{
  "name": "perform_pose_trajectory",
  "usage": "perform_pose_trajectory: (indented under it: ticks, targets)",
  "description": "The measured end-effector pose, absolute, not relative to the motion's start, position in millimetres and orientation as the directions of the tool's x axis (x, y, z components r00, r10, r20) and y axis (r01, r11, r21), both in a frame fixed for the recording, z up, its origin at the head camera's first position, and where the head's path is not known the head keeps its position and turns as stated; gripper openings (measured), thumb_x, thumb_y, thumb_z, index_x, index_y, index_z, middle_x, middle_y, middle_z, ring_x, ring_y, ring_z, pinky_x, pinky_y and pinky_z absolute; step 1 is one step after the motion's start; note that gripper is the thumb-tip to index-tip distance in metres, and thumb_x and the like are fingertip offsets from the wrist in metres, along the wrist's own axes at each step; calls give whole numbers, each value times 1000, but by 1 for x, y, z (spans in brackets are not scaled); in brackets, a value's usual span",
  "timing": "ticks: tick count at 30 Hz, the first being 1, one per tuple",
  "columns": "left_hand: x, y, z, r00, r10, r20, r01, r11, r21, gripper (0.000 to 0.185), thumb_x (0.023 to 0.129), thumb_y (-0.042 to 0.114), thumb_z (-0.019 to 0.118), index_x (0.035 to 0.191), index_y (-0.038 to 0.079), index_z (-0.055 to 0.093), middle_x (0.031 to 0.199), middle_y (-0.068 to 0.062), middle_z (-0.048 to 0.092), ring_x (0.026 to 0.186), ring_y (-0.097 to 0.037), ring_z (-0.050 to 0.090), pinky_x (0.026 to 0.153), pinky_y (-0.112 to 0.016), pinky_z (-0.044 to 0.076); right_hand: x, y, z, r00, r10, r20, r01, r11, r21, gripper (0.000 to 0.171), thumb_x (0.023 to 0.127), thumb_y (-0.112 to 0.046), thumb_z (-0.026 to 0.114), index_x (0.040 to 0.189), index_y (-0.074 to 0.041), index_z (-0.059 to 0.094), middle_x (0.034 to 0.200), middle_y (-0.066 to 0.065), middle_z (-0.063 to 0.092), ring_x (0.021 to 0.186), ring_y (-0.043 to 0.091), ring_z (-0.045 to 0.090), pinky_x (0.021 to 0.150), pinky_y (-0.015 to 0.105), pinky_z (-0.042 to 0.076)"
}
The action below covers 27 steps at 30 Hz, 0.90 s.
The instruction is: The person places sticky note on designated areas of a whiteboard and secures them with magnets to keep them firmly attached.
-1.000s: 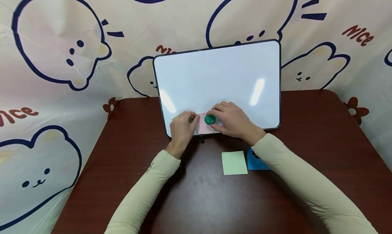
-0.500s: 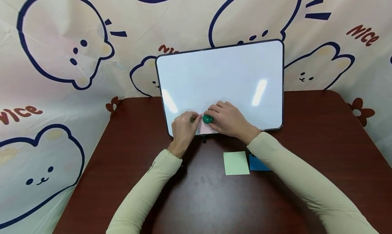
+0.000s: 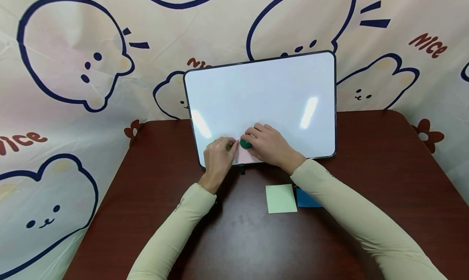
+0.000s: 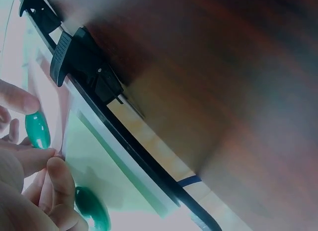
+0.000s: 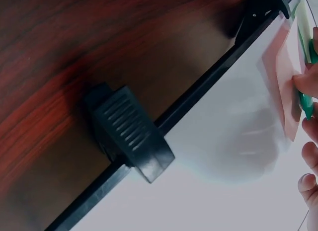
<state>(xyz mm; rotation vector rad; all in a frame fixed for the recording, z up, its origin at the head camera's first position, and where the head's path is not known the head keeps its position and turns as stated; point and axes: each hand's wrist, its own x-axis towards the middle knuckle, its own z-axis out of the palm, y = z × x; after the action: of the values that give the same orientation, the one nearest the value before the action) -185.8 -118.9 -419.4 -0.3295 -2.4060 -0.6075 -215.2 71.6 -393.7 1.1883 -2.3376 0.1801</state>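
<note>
Low on the standing whiteboard [image 3: 264, 97], my left hand [image 3: 218, 156] pinches the upper left edge of a pink sticky note [image 3: 247, 156]. My right hand [image 3: 271, 145] holds a round green magnet [image 3: 244, 144] between thumb and fingers, against that note near its top left. In the right wrist view the pink note [image 5: 284, 77] stands partly off the board. A green sticky note [image 4: 107, 156] with a second green magnet [image 4: 92, 207] is on the board beside it, mostly hidden by my left hand in the head view.
On the dark wooden table [image 3: 234, 239] lie a pale green sticky note [image 3: 281, 198] and a blue piece [image 3: 308, 198], partly under my right sleeve. Black clips [image 5: 131, 134] grip the board's lower edge. A printed cloth [image 3: 73, 129] hangs behind.
My right hand has moved slightly left with the green magnet, bringing it close to my left fingertips. The left hand keeps its hold on the pink note.
</note>
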Motion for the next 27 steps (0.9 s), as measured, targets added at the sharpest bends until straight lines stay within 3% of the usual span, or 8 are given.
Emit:
perform_pose_trajectory:
  ticks: [16,27]
  targets:
    - [-184,-121,-418,-764,82,640,379,860,341,17,90,26,75,87,9,78,79,-5,74,63,-17,68,56,-32,54,-210,81,-395,-515,-692,505,-783,620,51,32,88,-22,76,119,-14,70,113,3,67,101,22,62,86,36,54]
    - [-166,-125,-416,-790,79,608,391,828,401,16,86,28,78,91,12,80,81,-2,75,62,-14,67,56,-29,53,-186,120,-386,-632,-626,457,-727,683,-72,46,87,-31,78,127,-13,67,118,8,67,108,25,62,94,42,54]
